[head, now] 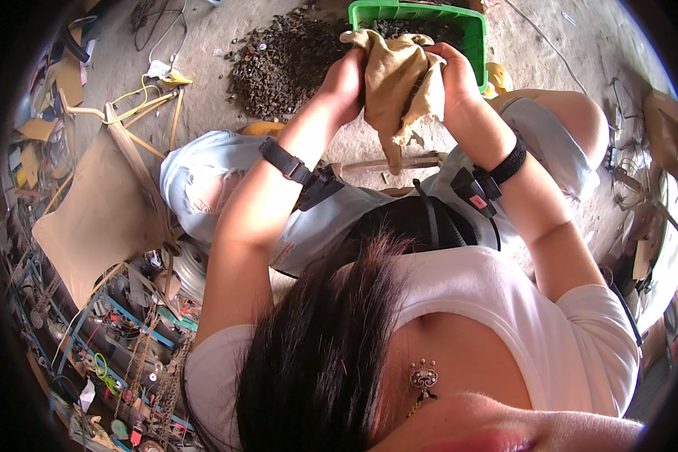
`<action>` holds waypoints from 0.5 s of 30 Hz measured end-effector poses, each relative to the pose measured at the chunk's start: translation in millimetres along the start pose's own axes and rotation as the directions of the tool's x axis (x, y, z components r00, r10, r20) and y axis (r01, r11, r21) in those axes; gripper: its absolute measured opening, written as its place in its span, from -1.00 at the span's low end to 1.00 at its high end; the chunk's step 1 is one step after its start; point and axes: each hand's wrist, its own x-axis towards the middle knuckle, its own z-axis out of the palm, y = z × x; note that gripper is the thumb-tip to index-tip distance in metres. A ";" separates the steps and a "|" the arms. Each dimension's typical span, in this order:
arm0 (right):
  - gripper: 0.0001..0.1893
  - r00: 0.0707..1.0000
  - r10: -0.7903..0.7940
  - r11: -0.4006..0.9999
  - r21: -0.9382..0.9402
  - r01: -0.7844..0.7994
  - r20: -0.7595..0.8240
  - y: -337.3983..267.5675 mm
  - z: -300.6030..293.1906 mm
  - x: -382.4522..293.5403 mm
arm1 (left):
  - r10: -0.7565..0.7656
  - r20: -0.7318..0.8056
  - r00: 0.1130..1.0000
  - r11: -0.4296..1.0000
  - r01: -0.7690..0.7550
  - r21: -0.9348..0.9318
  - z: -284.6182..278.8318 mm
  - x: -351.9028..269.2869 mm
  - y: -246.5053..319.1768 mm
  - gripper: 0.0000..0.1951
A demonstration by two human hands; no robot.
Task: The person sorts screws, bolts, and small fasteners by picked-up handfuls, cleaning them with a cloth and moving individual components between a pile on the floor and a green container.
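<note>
Both my hands hold up a tan, ragged cloth, perhaps a worn fabric glove (394,73), between them. My left hand (343,79) grips its left edge, and my right hand (455,73) has its upper right corner between thumb and fingers. The lower end of the cloth hangs free over the floor in a narrow strip. Behind it stands a green plastic crate (477,45) with small dark metal parts inside. Left of the crate, a heap of small dark metal pieces, nuts or washers by their look (285,68), lies on the concrete floor.
A folding stool with a tan fabric seat (107,209) stands at the left, near shelving with chains and loose hardware (141,361). A wooden bar (392,164) lies before my lap. Cardboard (661,124) and cables are at the right. A cable (548,42) crosses the floor.
</note>
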 end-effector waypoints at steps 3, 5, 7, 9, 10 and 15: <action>-0.74 0.998 0.047 0.999 0.012 -0.047 -0.037 -6.2 -9.5 17.7 | -0.013 -0.001 1.000 0.999 0.013 -0.038 2.0 3.2 -6.9 -0.52; -0.76 0.998 0.012 0.997 -0.070 -0.016 -0.055 -3.0 -10.4 22.2 | -0.015 0.011 1.000 1.000 0.016 -0.020 -5.0 8.0 -10.1 -0.51; -0.75 0.989 -0.010 1.000 -0.030 0.006 -0.147 -2.5 -4.2 17.2 | -0.014 0.068 0.998 0.997 0.019 -0.073 -4.7 9.1 -10.9 -0.50; -0.75 0.994 -0.007 1.000 0.022 0.010 -0.112 -4.9 -7.9 19.5 | -0.031 0.071 0.997 0.996 0.037 -0.079 -5.5 10.0 -11.7 -0.49; -0.75 0.997 -0.003 0.998 0.069 0.008 -0.074 -6.2 -9.2 20.7 | -0.030 0.078 0.997 0.996 0.036 -0.080 -6.3 11.0 -12.8 -0.48; -0.80 0.997 0.013 0.999 0.044 -0.010 -0.073 -12.7 -13.2 26.3 | -0.070 0.090 0.994 0.993 0.078 -0.094 -3.4 13.4 -6.6 -0.44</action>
